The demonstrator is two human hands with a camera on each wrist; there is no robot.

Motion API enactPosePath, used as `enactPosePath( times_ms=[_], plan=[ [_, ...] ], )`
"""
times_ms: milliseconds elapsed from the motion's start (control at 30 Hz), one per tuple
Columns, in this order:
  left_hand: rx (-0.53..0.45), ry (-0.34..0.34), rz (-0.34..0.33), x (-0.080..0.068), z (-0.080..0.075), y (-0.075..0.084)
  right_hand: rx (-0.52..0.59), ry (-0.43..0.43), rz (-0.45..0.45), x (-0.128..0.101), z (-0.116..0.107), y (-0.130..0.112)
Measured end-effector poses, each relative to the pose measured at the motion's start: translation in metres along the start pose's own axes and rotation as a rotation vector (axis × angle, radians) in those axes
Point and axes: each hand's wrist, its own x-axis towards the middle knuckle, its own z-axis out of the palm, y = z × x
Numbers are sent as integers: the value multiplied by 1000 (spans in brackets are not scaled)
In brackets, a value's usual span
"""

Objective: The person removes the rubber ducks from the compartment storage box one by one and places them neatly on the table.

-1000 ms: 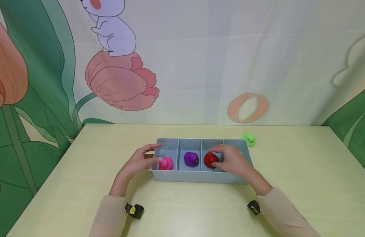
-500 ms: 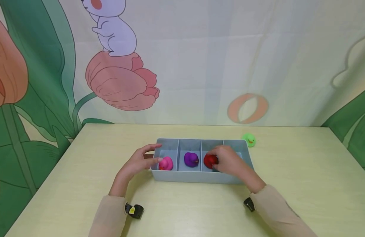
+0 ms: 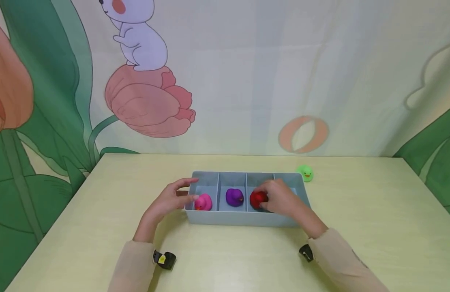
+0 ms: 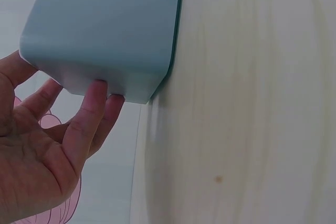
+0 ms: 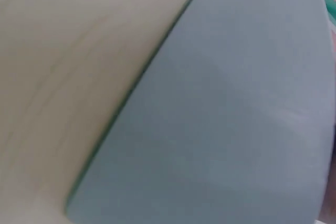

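A grey-blue box (image 3: 239,219) with four compartments stands on the pale table (image 3: 356,223). From the left its compartments hold a pink duck (image 3: 203,202), a purple duck (image 3: 234,197) and a red duck (image 3: 257,198). My right hand (image 3: 283,201) reaches into the third compartment with its fingers curled round the red duck. My left hand (image 3: 169,199) rests with straight fingers against the box's left end. In the left wrist view the left hand's fingertips (image 4: 97,90) touch the box (image 4: 105,24) at its corner. The right wrist view shows only the box's outer wall (image 5: 220,129), blurred.
A green duck (image 3: 306,173) sits on the table just beyond the box's far right corner. A printed backdrop with a tulip (image 3: 148,101) hangs behind the table's far edge. Small cameras (image 3: 164,259) sit on both wrists.
My right hand has dropped lower into the third compartment and closed its fingers round the red duck. The left hand and the box have stayed put.
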Motion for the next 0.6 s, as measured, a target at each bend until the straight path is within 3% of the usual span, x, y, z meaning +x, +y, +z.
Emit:
enactPosePath(
  times_ms=[367, 600],
  plan=[
    [1, 9, 8, -2, 0, -1, 139, 31, 36, -3, -17, -7],
    [14, 17, 10, -1, 0, 2, 165, 67, 72, -4, -25, -11]
  ],
)
